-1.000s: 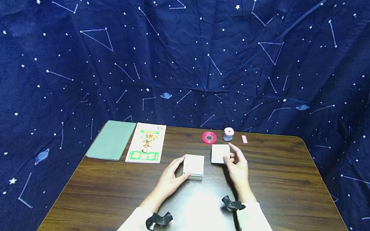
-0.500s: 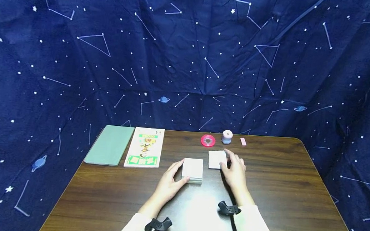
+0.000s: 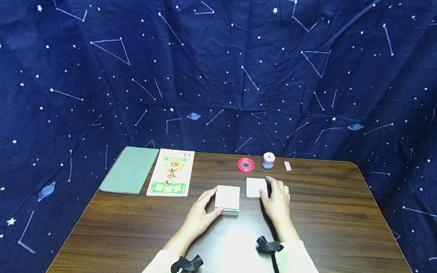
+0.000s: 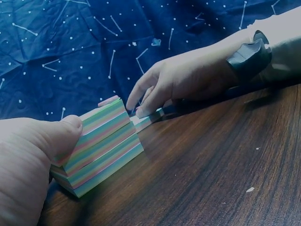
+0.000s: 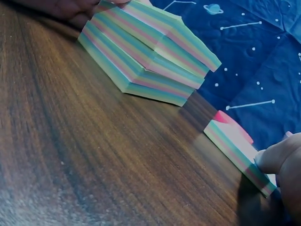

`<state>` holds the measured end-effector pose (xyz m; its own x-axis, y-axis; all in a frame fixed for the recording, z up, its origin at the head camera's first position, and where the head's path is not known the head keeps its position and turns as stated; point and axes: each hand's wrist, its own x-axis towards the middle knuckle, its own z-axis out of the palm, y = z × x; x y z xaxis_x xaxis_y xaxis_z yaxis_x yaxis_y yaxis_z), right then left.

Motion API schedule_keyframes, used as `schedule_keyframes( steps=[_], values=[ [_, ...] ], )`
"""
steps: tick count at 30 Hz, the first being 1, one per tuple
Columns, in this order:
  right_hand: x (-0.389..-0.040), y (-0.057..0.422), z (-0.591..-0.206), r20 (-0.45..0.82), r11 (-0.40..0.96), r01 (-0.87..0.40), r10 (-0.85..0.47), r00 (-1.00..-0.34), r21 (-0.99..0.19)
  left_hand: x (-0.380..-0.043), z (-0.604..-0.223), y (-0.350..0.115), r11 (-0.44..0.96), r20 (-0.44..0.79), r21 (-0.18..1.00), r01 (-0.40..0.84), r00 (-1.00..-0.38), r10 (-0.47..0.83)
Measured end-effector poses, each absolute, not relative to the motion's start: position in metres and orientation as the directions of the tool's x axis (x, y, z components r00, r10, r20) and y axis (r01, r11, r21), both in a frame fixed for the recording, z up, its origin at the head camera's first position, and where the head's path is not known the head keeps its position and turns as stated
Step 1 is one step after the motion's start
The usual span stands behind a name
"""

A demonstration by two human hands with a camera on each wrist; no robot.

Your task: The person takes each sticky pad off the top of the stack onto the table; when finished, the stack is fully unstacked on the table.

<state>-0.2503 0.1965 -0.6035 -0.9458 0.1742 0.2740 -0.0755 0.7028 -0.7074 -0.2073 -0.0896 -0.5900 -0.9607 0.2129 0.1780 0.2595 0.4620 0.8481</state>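
Observation:
A tall stack of square sticky note pads [image 3: 227, 197], white on top with pastel-striped sides, stands on the table in the middle. My left hand [image 3: 199, 215] grips its left side, thumb at the near corner; the left wrist view shows the striped layers [image 4: 106, 143] slightly out of line. To the right and a little farther back lies a single thin sticky note pad [image 3: 254, 188]. My right hand [image 3: 278, 202] holds that pad by its right edge between thumb and fingers. In the right wrist view the thumb [image 5: 273, 160] presses on the thin pad's top.
At the back stand a red tape-like ring [image 3: 245, 165], a small pink-and-blue spool-shaped item [image 3: 268, 161] and a pink eraser-like block [image 3: 287, 166]. A green notebook [image 3: 129, 170] and a white illustrated booklet [image 3: 170, 173] lie at the left. A starry blue cloth [image 3: 223, 69] hangs behind the table.
The right hand has brought the thin pad slightly nearer and closer to the stack, and it now looks lower. The left hand stays on the stack. The head view has shifted slightly.

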Motion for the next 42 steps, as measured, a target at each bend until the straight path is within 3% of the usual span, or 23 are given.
schedule_keyframes(
  steps=[6, 15, 21, 32, 37, 42],
  values=[
    [-0.251, 0.198, -0.605, 0.326, 0.641, -0.125, 0.206, -0.923, -0.758, -0.209, -0.592, -0.089, 0.460, 0.183, 0.847, 0.266, -0.959, 0.218],
    [-0.248, 0.193, -0.602, 0.434, 0.386, -0.311, 0.289, -0.853, -0.869, -0.208, -0.592, -0.092, 0.444, 0.175, 0.858, 0.258, -0.960, 0.220],
    [-0.246, 0.188, -0.601, 0.449, 0.151, -0.424, 0.231, -0.863, -0.893, -0.207, -0.590, -0.092, 0.454, 0.173, 0.853, 0.258, -0.960, 0.221],
    [-0.239, 0.176, -0.600, 0.434, -0.136, -0.430, -0.006, -0.901, -0.893, -0.208, -0.593, -0.092, 0.455, 0.172, 0.853, 0.257, -0.960, 0.221],
    [-0.235, 0.168, -0.602, 0.448, -0.140, -0.431, -0.138, -0.883, -0.892, -0.207, -0.593, -0.092, 0.458, 0.175, 0.849, 0.263, -0.959, 0.225],
    [-0.233, 0.162, -0.601, 0.434, -0.040, -0.436, -0.220, -0.874, -0.899, -0.208, -0.591, -0.092, 0.450, 0.203, 0.844, 0.290, -0.951, 0.233]
  ],
)
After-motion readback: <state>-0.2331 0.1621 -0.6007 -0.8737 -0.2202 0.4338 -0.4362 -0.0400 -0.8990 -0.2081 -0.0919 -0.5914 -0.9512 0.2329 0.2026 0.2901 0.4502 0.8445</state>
